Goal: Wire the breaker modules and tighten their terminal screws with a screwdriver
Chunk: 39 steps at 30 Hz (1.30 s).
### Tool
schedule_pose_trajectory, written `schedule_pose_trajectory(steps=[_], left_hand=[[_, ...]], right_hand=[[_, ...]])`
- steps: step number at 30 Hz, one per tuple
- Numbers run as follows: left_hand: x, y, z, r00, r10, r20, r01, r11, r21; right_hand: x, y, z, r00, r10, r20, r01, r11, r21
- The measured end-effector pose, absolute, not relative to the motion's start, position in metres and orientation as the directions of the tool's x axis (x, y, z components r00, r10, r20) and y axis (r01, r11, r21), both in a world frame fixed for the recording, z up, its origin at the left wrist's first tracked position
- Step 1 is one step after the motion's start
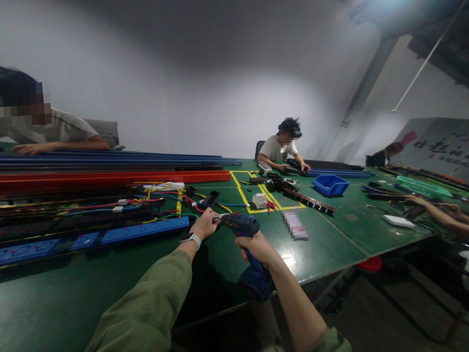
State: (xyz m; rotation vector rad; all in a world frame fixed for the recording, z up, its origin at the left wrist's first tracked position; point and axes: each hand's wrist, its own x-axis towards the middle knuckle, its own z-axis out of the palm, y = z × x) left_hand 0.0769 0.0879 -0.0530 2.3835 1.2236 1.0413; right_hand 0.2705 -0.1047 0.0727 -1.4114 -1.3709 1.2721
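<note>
My right hand (257, 246) is wrapped round the grip of a blue cordless drill (238, 223), whose nose points left. At the drill's tip, my left hand (206, 224) is closed with fingers together; what it pinches is too small to make out. Just left of that hand ends a long power strip (144, 230) with blue socket panels in a black housing. Yellow, blue and red wires (170, 195) lie behind it, with a small black box (212, 199) past my left fingertips.
Red and blue long rails (95, 177) lie across the table (327, 250) behind the wires. To the right are a breaker block (260, 200), a phone-like slab (295, 225) and a blue bin (329, 185). Several other people work around the table; one reaches in from the right.
</note>
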Motion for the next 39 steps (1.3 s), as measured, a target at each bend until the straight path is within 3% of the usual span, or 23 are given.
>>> schedule_pose_trajectory(steps=[39], left_hand=[[0.0770, 0.0863, -0.0509, 0.391, 0.789, 0.474, 0.600, -0.609, 0.519]], right_hand=[[0.2689, -0.1075, 0.0760, -0.080, 0.988, -0.129, 0.185, -0.113, -0.976]])
